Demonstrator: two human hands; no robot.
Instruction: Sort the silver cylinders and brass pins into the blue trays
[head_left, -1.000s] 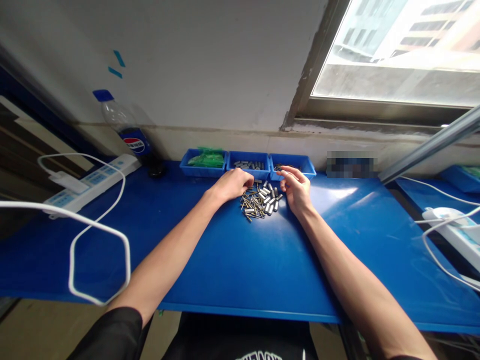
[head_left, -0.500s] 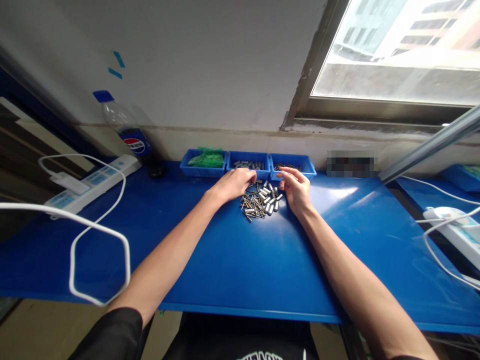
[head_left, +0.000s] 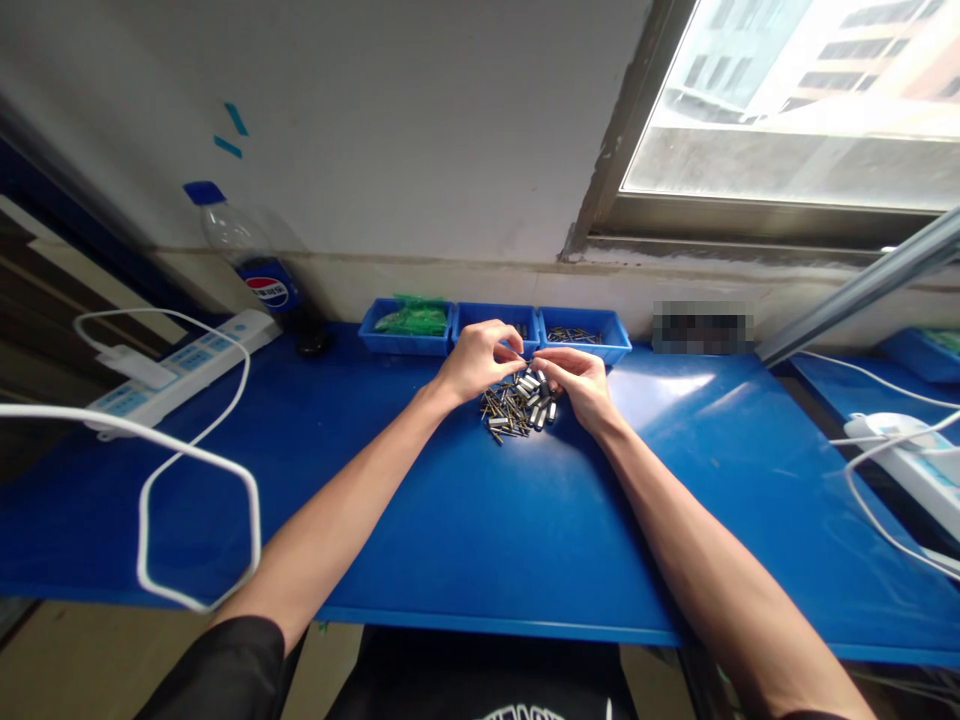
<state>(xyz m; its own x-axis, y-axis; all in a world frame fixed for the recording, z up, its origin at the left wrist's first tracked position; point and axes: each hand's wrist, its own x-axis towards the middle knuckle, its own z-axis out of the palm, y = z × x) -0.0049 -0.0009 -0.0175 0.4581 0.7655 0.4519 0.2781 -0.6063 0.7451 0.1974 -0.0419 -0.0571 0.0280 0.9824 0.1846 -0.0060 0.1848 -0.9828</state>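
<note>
My left hand [head_left: 480, 362] and my right hand [head_left: 583, 385] meet fingertip to fingertip just over a pile on the blue table. Thumb and forefinger are pinched together on each hand. Whatever sits between them is too small to make out. Below lie many thin brass-and-dark screw-like pins [head_left: 504, 412], with short silver metal pieces [head_left: 541, 412] on the pile's right side. The middle blue bin [head_left: 533, 338] is partly hidden behind my left hand. To its right, another blue bin [head_left: 609, 344] holds dark thin pins.
The left blue bin [head_left: 409, 346] contains green plastic bags [head_left: 420, 318]. A cola bottle [head_left: 266, 280] and a white power strip [head_left: 187, 370] stand at the back left, and a white cable [head_left: 255, 500] loops in front. Another power strip [head_left: 911, 470] is at the right.
My right hand has moved left and its fingers have closed into a pinch. My left hand has shifted slightly right and up, so the fingertips of both hands now meet.
</note>
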